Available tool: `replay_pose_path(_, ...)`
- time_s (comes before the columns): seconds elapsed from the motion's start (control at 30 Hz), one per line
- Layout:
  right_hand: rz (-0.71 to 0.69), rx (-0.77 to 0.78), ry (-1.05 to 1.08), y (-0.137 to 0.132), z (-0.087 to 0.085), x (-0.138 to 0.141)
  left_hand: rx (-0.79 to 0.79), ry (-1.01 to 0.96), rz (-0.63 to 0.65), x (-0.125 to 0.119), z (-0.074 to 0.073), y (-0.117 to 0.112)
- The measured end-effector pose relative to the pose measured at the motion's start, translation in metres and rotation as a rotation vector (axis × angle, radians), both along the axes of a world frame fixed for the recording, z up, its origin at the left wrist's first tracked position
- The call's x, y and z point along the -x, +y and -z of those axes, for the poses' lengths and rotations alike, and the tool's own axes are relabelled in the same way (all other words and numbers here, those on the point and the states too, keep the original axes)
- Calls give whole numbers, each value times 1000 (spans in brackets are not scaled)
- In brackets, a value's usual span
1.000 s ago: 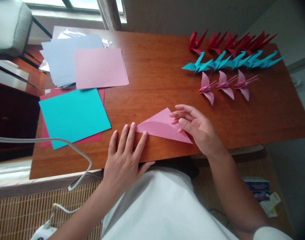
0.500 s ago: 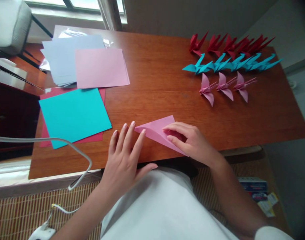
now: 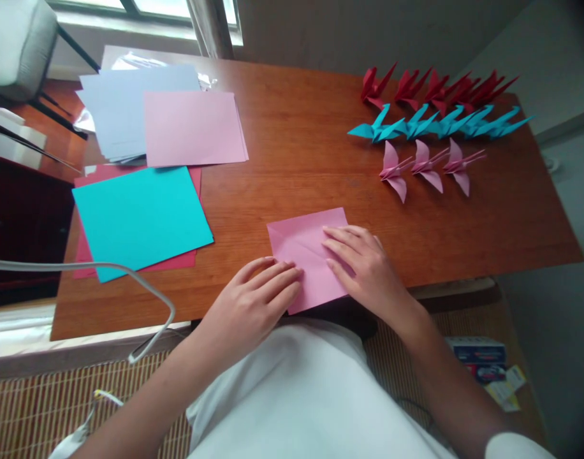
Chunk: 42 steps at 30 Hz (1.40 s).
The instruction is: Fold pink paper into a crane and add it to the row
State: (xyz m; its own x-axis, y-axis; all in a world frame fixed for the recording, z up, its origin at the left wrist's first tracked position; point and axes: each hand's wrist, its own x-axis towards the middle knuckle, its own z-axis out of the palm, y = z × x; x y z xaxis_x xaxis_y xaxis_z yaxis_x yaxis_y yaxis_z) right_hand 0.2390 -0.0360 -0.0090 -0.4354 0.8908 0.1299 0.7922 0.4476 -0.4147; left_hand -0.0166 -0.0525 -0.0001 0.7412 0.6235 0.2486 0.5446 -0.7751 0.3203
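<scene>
A square sheet of pink origami paper [image 3: 304, 245] lies unfolded near the table's front edge, a crease line running diagonally across it. My left hand [image 3: 261, 293] rests on the sheet's lower left side, its fingers outstretched and close together. On the right side of the sheet lies my right hand [image 3: 361, 264], fingers spread over the surface and thumb side toward me. Neither hand grips anything; both touch the paper. The corner under my right palm is hidden.
Turquoise sheets [image 3: 143, 223] lie over red sheets [image 3: 182, 260] on the left, below pink sheets [image 3: 191, 127] and grey sheets [image 3: 110, 115]. Back right stand rows of folded cranes: several red [image 3: 435, 89], several blue [image 3: 421, 124], three pink [image 3: 428, 167]. A white cable [image 3: 148, 293] crosses the left front edge.
The pink paper has gone from a folded triangle to an open square. My left hand has moved right onto the paper, and my right hand's pinch has loosened and flattened.
</scene>
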Motion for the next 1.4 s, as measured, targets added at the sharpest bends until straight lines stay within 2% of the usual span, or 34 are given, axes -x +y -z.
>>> replay_pose_path(0.13, 10, -31, -5, -5, 0, -6, -3, 76, -4, 9, 2, 2)
replay_pose_path(0.33, 4, -68, 33, -8, 2, -5, -42, 26, -26, 19, 1, 7)
replay_pose_path(0.7, 63, -169, 145, -2, 3, -7, -67, -2, -81, 13, 3, 3)
replay_pose_path(0.8, 16, -163, 155, -2, 3, -10, -39, 36, -96, 13, 4, 3)
replay_pose_path(1.0, -125, -191, 39, 0, 2, -23, 7, 116, -152, 18, 4, 6)
replay_pose_path(1.13, -143, -263, -17, 4, 1, -24, 17, 104, -135, 22, 5, 11)
replay_pose_path(1.4, -175, -403, -121, 17, -2, -14, 54, 87, -13, 31, 3, 23)
